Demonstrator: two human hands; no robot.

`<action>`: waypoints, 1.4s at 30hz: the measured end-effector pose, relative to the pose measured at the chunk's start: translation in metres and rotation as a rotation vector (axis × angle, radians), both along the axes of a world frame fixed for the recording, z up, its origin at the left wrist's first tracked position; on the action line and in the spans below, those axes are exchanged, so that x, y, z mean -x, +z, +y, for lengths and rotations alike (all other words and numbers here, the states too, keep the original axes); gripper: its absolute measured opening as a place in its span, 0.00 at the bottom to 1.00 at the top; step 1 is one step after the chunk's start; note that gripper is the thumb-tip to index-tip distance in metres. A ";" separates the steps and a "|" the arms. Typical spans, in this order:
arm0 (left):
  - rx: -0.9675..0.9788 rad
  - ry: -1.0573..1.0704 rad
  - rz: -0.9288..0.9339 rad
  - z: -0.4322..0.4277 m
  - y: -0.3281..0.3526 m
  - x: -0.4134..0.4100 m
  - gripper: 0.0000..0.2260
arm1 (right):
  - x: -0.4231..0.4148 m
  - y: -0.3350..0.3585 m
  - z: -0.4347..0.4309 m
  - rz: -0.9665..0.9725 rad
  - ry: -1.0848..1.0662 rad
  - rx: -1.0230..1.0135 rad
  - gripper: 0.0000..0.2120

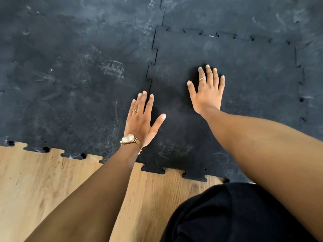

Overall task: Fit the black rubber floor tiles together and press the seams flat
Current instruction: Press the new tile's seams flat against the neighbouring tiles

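Black rubber tiles with jigsaw edges cover the floor. The darker tile (244, 81) at centre right meets a scuffed grey tile (73, 88) on its left along a toothed seam (151, 55). My left hand (142, 120), with a gold watch and a ring, lies flat and spread over the lower end of that seam. My right hand (208, 91), also ringed, rests flat with fingers apart on the darker tile, well right of the seam. Neither hand holds anything. More seams run along the darker tile's far edge (227, 34) and right edge (299, 81).
Bare wooden floor (52, 186) lies at the near left, past the tiles' toothed front edge (157, 170). A leg in black cloth (236, 215) fills the bottom right. More scuffed tiles (236, 11) stretch away at the top.
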State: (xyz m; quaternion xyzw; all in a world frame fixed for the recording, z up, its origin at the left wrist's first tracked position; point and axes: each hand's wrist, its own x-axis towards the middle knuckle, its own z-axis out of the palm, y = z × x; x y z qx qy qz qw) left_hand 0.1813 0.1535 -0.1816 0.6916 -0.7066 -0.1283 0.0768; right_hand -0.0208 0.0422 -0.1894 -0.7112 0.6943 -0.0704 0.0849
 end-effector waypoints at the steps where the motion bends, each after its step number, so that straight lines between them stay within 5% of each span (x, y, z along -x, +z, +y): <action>1: -0.001 0.038 0.020 -0.004 0.003 -0.002 0.32 | -0.001 0.001 0.000 -0.004 0.006 0.004 0.30; 8: 0.114 0.030 -0.173 -0.025 0.005 -0.007 0.31 | -0.001 -0.003 -0.003 0.011 0.003 0.022 0.30; 16: 0.096 -0.150 0.152 -0.023 0.002 -0.013 0.37 | -0.004 0.001 0.000 0.010 0.000 0.004 0.30; 21: 0.097 -0.160 -0.046 -0.021 0.008 -0.008 0.31 | 0.002 0.006 0.009 -0.040 0.023 0.013 0.29; 28: 0.028 -0.033 -0.147 0.016 0.001 0.023 0.37 | 0.048 0.000 0.053 -0.004 0.129 -0.004 0.30; 42: -0.050 -0.021 -0.153 0.012 -0.001 0.023 0.34 | 0.046 0.007 0.056 0.066 0.000 -0.015 0.35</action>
